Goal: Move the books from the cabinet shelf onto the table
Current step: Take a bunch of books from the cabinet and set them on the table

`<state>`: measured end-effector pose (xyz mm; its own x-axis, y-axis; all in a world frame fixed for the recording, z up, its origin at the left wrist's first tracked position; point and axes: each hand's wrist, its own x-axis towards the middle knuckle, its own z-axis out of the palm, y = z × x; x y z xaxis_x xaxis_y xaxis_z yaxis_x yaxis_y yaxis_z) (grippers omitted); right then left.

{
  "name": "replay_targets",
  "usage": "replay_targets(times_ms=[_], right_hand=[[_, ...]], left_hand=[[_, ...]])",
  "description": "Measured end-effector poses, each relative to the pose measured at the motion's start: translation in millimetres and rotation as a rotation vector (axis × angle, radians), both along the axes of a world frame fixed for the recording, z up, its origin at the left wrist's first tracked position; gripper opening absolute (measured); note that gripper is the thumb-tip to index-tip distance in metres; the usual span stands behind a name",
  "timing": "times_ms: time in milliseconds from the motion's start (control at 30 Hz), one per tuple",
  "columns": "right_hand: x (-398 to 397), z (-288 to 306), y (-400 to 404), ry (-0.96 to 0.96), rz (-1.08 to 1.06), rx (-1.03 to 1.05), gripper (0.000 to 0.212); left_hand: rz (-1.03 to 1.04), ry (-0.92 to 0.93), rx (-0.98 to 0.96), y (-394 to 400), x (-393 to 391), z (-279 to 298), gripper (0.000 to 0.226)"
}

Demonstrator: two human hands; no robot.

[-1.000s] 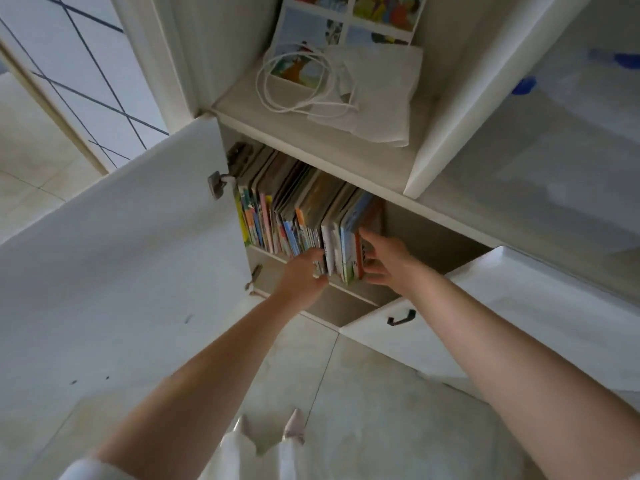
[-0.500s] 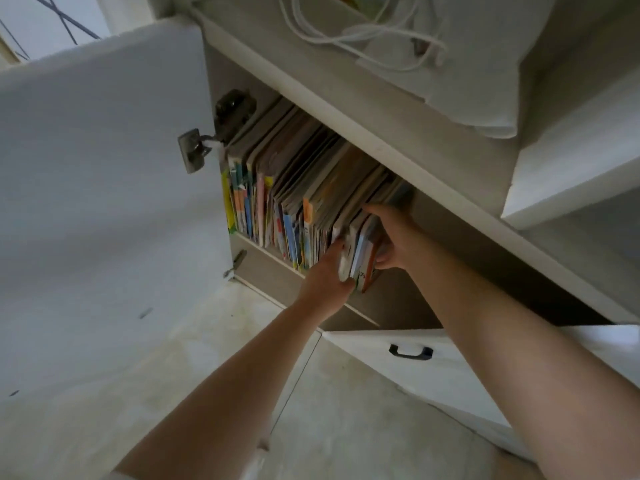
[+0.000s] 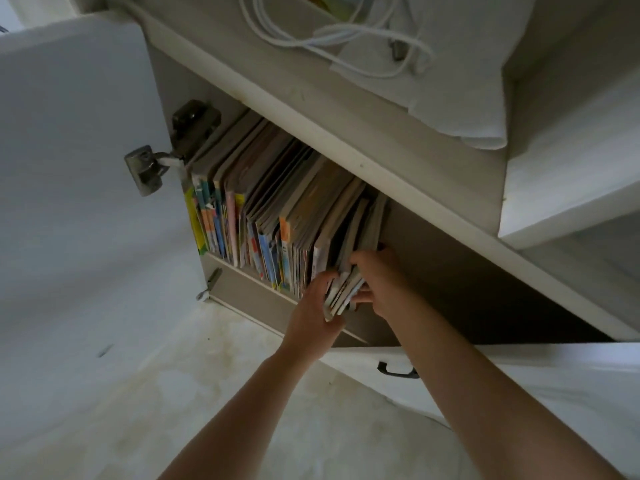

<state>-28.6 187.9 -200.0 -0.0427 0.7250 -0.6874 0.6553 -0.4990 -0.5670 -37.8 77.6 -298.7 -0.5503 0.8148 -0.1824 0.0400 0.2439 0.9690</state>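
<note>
Centre of frame: row of books upright on the cabinet shelf. Left hand and right hand pinching a small bundle at the row's right end, tilted outward. Left: open white door. Top: white cable.

One long row of thin, colourful paper books, too many to count exactly; two bare hands; two white cabinet doors; one black drawer handle; one coiled white cable.
</note>
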Motion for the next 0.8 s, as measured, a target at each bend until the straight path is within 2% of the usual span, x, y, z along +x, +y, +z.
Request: replay_targets(times_ms=[300,400,433,533,667,800], right_hand=[[26.2,12.1,-14.0,0.013,0.071,0.008,0.038],[34.0,22.2,-24.9,0.076,0.028,-0.074,0.012],[36.6,24.1,-30.0,0.098,0.024,-0.1,0.009],[40.3,18.7,-49.7,0.125,0.123,-0.085,0.031],[39.3,0.3,-68.6,0.116,0.341,0.079,0.059],[50.1,-11.2,-72.7,0.189,0.462,0.171,0.069]], left_hand=[[0.146,-0.062,0.127,-0.6,25.2,-1.6,0.056],[0.195,-0.039,0.147,-10.1,29.5,3.5,0.058],[0.213,-0.027,0.145,-15.1,31.7,4.7,0.058],[0.264,-0.016,0.091,-30.3,36.2,6.3,0.062],[0.313,0.044,0.057,-35.5,29.1,-7.0,0.082],[0.288,0.227,0.028,-25.3,24.3,-19.8,0.071]])
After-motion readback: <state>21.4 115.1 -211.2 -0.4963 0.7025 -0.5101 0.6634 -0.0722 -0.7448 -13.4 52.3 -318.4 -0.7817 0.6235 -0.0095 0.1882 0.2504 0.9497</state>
